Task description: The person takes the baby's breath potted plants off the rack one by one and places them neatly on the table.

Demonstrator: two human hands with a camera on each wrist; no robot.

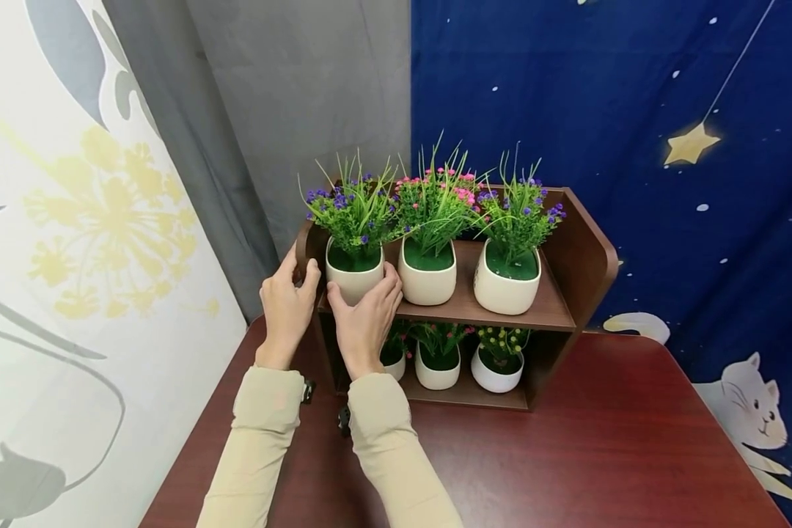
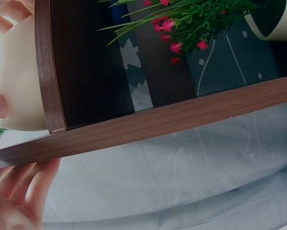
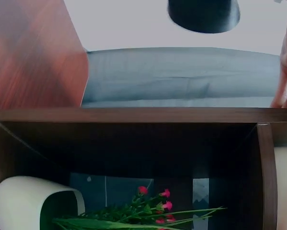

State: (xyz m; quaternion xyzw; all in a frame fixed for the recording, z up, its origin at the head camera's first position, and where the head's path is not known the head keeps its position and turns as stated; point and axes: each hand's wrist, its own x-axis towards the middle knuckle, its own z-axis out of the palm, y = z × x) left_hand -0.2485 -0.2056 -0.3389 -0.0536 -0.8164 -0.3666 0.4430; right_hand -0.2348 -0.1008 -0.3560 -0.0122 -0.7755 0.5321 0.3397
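A two-tier brown wooden shelf (image 1: 554,312) stands on the table. My left hand (image 1: 287,312) grips its left side panel (image 2: 109,132), fingers along the outer face and thumb at the front edge. On the upper tier, my right hand (image 1: 368,323) holds the leftmost cream pot (image 1: 355,283), with thumb and fingers on opposite sides of it. Purple flowers and thin green blades (image 1: 350,209) rise from that pot. To its right are a pink-flowered pot (image 1: 427,282) and another purple-flowered pot (image 1: 507,290).
Three smaller white pots sit on the lower tier, including a middle one (image 1: 438,374) and a yellow-flowered one (image 1: 497,374); my right hand partly hides the left one. The dark red table (image 1: 600,440) extends right and forward. Curtains (image 1: 317,95) hang behind, and a patterned white wall (image 1: 105,293) is at left.
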